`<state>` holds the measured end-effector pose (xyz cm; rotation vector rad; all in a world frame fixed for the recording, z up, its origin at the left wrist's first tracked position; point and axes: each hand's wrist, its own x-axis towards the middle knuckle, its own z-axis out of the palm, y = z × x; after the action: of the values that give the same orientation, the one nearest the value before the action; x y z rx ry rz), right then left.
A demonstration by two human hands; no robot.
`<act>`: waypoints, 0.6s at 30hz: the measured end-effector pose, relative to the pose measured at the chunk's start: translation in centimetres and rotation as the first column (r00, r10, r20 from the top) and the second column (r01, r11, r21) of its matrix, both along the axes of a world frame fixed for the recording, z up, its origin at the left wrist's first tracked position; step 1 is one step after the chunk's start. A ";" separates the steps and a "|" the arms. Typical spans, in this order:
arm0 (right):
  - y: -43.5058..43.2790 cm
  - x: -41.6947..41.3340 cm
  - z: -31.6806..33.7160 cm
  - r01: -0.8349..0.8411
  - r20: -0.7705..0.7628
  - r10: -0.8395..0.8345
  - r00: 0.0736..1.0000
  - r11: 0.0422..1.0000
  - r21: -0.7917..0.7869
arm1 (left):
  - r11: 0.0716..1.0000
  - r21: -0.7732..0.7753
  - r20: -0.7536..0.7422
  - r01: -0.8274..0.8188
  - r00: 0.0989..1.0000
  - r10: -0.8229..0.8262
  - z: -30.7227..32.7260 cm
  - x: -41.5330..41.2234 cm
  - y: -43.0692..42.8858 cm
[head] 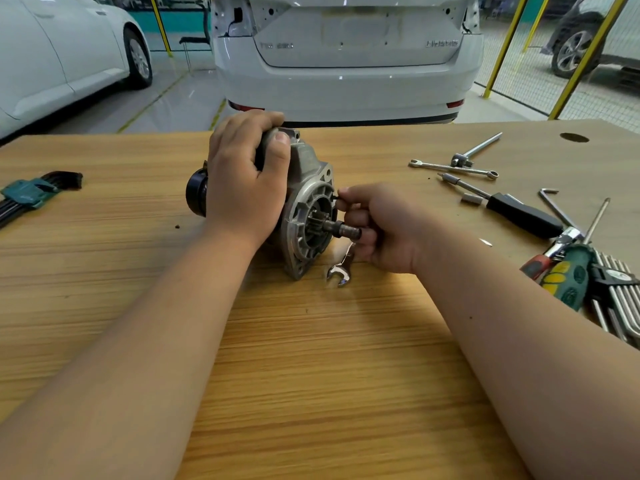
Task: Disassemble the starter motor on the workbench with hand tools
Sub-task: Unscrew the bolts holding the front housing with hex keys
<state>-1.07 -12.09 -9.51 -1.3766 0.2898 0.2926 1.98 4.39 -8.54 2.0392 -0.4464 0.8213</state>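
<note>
Lying on its side at the middle of the pale wood-grain table (pixel 311 358), the grey cast-metal starter motor (pixel 308 188) points its round flange and toothed pinion shaft toward the right hand (pixel 384 230). The left hand (pixel 242 181) curls its fingers and thumb over the motor's body, while the right hand's curled fingers pinch a thin dark tool (pixel 336 199), possibly a hex key, at the flange rim; a shiny open-end spanner (pixel 341 271) lies just in front of the motor. It looks heavy, rigid and apt to roll, so the broad body, not the narrow shaft, seems the place to hold it.
</note>
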 end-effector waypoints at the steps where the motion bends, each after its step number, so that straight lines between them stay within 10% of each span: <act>1: 0.1 0.0 0.0 0.007 -0.018 -0.007 1.000 1.000 0.023 | 1.000 -0.001 0.001 0.001 1.000 -0.001 0.0 0.0 0.0; 18: 0.1 -0.2 0.6 -0.048 -0.103 0.053 0.993 0.998 0.044 | 1.000 0.001 -0.024 -0.004 1.000 0.004 0.1 -0.2 0.0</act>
<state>-1.26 -12.03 -8.86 -1.3318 0.3337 0.4109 1.73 4.39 -8.42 2.0494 -0.4297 0.7988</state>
